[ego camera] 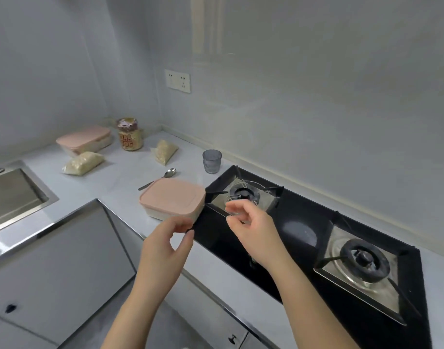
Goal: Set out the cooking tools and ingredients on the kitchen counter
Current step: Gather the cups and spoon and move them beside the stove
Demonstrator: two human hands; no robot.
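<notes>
A pink-lidded container [173, 197] sits on the white counter [125, 182], right beside the stove's left edge. My left hand [169, 239] hovers at its near corner, fingers loosely curled and holding nothing. My right hand [251, 224] floats over the stove just right of the container, fingers relaxed and empty. Behind the container lies a metal spoon [163, 175]. A clear glass [212, 161] stands farther back. Two bags of pale grains [83, 163] [164, 151], a labelled jar [129, 134] and a second pink-lidded container [85, 139] stand toward the corner.
A black gas stove [304, 230] with two burners [243, 193] [364, 260] fills the counter's right side. A steel sink [12, 195] is at the left. A wall outlet [178, 80] is above the corner. Cabinet fronts [64, 260] lie below the counter edge.
</notes>
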